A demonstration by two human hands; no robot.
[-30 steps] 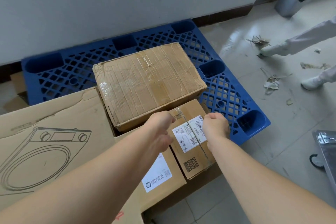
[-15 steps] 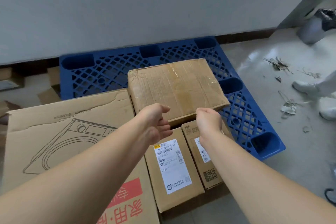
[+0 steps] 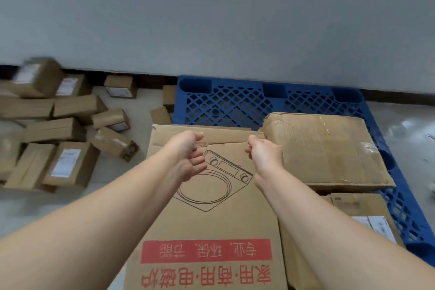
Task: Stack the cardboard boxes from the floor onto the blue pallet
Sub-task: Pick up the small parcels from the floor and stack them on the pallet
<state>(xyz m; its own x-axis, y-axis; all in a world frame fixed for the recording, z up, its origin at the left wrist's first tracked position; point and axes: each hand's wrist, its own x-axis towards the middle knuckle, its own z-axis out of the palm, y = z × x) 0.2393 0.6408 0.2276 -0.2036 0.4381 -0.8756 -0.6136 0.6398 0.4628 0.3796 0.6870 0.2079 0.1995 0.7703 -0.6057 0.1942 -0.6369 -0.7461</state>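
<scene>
Pallet [image 3: 235, 106] part loaded, both hands empty above it

From my remote seat, a grey wall [image 3: 211, 19] fills everything beyond the hands. Below it the blue pallet lies flat on the floor [image 3: 47, 207], its open lattice bare ahead of the fingertips. A printed carton [image 3: 211, 219] with a line drawing of a cooker and a red band of lettering sits directly under both forearms and takes up the near left part of the pallet. Just right of my right hand [image 3: 263, 155] a taped box [image 3: 329, 148], crumpled at its near corner, rests on top of labelled boxes [image 3: 357, 205] that show beneath the right forearm. Well to the left of my left hand [image 3: 188, 153] a heap of small cardboard boxes [image 3: 58, 129] lies jumbled on the floor, blurred at the far edge. One stray small box [image 3: 160, 115] sits beside the pallet's left edge, between the heap and the hands. The printed carton stands between me and that heap. Both hands hover over the carton's far edge, fingers loosely curled, gripping nothing.
</scene>
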